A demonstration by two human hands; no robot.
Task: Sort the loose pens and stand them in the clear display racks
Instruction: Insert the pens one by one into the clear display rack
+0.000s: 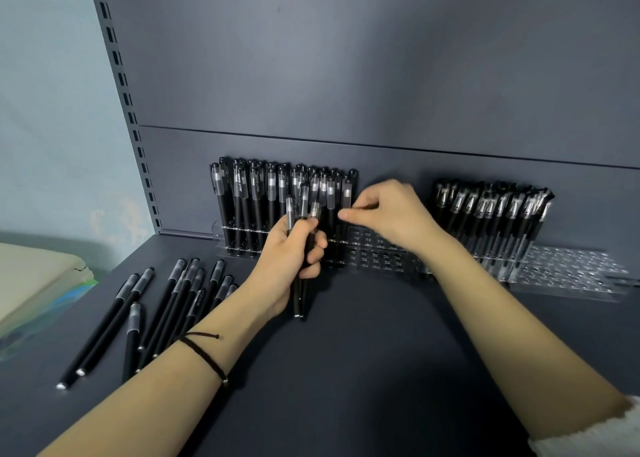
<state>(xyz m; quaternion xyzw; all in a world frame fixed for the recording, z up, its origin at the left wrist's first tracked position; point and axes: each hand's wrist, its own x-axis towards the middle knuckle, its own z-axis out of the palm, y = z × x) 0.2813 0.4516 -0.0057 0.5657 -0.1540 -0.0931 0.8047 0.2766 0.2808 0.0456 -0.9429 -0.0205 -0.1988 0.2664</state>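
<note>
At centre, just in front of the left clear acrylic display rack (374, 248), left hand (291, 248) is wrapped round a bunch of black pens with clear caps (304, 203), caps up. Right hand (388, 214) is just beside it, fingers curled, thumb and forefinger tips together at the rightmost standing pen (346, 191) in that rack; can't tell if it's actually gripped. More loose black pens (166, 304) lie on the dark grey shelf (363, 352), left of the left forearm. Second clear rack (571, 269) to the right, part-filled. White print on some barrels, too small to read.
</note>
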